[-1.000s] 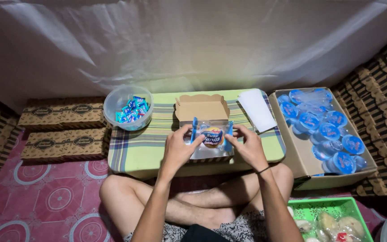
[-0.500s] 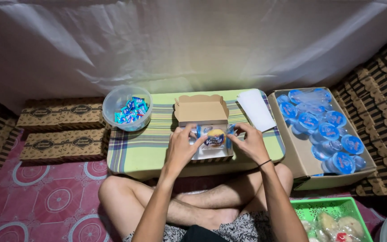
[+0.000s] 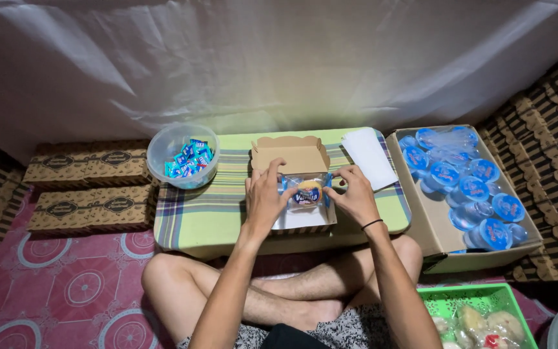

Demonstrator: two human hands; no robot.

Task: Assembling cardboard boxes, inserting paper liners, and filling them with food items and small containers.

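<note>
Head view: wrapped bun (image 3: 306,192) between hands, probably gripped

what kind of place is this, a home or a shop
Probably a home floor set up for packing snack boxes: a low cloth-covered table, a carton of sealed water cups, and stacked flat boxes on a patterned mat.

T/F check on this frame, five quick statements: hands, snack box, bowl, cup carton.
1. Both hands, left hand and right hand, hold the clear-wrapped bun packet over the open brown cardboard snack box. True.
2. The snack box lid is closed. False: it stands open at the far side.
3. The clear plastic bowl holds blue sachets. True.
4. The large cardboard carton of blue-lidded cups sits left of the person. False: right.
5. The green plastic basket is on the striped low table. False: on the floor, lower right.
</note>
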